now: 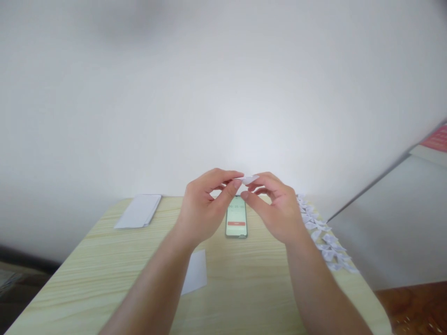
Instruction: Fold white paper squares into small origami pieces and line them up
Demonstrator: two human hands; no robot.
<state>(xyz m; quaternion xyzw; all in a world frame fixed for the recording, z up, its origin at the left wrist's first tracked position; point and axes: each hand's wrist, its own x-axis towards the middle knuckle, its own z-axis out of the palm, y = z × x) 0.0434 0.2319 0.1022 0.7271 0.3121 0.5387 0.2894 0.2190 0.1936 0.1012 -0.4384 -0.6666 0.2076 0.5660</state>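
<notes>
Above the table, a small piece of folded white paper (pixel 248 179) is held up between my two hands. My left hand (pixel 204 207) pinches its left end between thumb and index finger. The fingers of my right hand (pixel 279 207) are curled at its right end, with the thumb lower down. Part of the paper is hidden by the fingers. Beneath the hands lies a phone (pixel 236 221), screen up, showing a timer and a red button. A single white sheet (pixel 195 272) lies partly behind my left forearm.
A stack of white paper (pixel 138 211) sits at the table's back left. Along the right edge lie several folded paper pieces (pixel 328 246). The wooden table (pixel 104 279) stands against a white wall (pixel 223 83). A white panel (pixel 394 223) stands to its right.
</notes>
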